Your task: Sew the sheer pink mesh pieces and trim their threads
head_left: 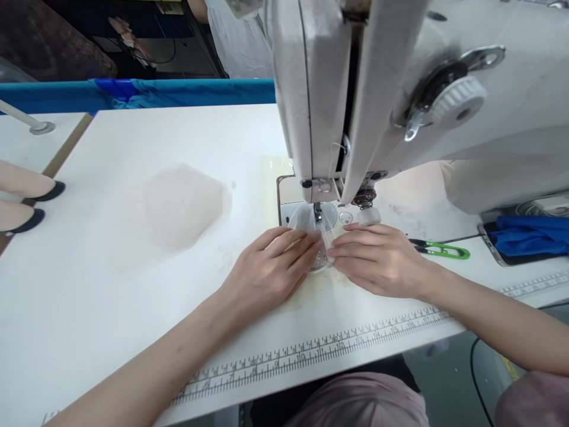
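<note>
A small piece of sheer white fabric point(302, 217) lies beneath the presser foot point(317, 212) of a white sewing machine point(329, 101). My left hand point(275, 264) is at its left edge, fingers pressed together and closed on the fabric just in front of the foot. From the other side, my right hand point(382, 258) grips the fabric's right part with its fingers close together. Both sets of fingertips nearly meet there, hiding part of the fabric. Right of my right hand lie green-handled thread snips point(442, 249), their blades partly behind that hand.
A printed ruler strip point(302, 357) runs along the front edge of the white table point(111, 308). On the right, blue cloth point(533, 234) covers part of a phone point(493, 246). Two pale rods with black ends point(29, 220) reach in from the left. Behind, another person point(237, 38) stands.
</note>
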Demonstrator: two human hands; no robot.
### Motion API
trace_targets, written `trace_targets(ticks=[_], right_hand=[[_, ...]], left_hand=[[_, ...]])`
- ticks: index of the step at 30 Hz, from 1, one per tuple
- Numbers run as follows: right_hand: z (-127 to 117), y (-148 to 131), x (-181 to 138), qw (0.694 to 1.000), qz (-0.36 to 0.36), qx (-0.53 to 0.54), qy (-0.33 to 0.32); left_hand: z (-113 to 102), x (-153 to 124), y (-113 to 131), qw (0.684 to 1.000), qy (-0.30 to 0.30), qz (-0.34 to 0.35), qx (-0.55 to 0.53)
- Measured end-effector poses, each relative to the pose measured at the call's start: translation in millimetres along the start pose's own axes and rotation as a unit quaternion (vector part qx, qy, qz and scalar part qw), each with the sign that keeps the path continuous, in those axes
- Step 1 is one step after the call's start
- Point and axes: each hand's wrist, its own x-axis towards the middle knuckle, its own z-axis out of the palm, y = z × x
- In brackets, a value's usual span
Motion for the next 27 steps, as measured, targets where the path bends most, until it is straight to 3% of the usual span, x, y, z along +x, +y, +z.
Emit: trace_targets(ticks=[6,27], right_hand=[[1.9,0.2,-0.8,0.998,0.031,0.047,0.0],[3.6,0.5,2.2,0.999,0.031,0.016,0.009]], left_hand=[[-1.7,-3.6,-1.2,1.0,-0.013,0.017,-0.005],[-1.0,-1.2,-1.2,1.0,-0.013,0.004,0.0]])
